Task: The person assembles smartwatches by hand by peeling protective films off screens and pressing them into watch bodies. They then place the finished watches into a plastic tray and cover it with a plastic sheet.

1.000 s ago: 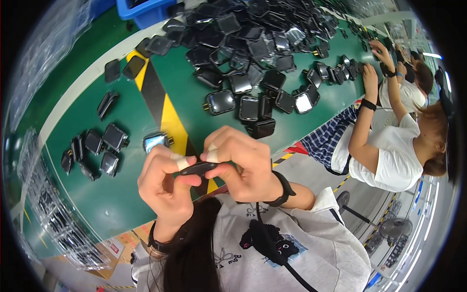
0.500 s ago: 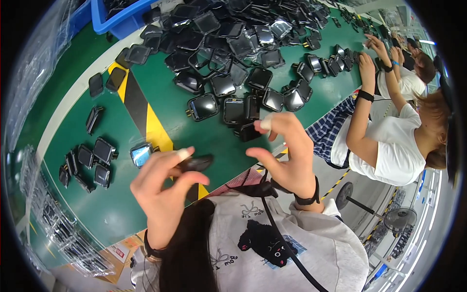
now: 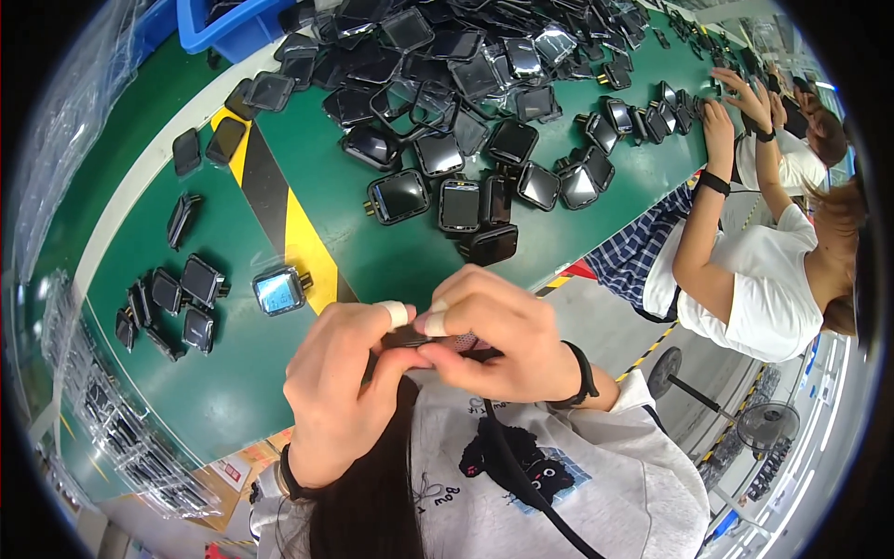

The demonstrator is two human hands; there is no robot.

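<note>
My left hand (image 3: 340, 391) and my right hand (image 3: 494, 335) meet close in front of my chest, both pinching one small dark square part (image 3: 438, 340) that is mostly hidden by my fingers. Pale tape wraps my fingertips. Just beyond my hands, on the green table (image 3: 233, 391), lies a single square part with a light blue face (image 3: 277, 291). A large heap of black square screen parts (image 3: 447, 84) covers the table further away, with a row of them (image 3: 456, 200) nearest me.
A small group of dark parts (image 3: 168, 303) lies at the left. A yellow-and-black stripe (image 3: 279, 200) crosses the table. A blue bin (image 3: 228, 23) stands at the far edge. Other people (image 3: 754, 252) work at the table on the right, above a fan (image 3: 764, 424).
Half a second ago my hands were apart, the left holding the dark part alone. My right hand has come back, and both now grip the part together.
</note>
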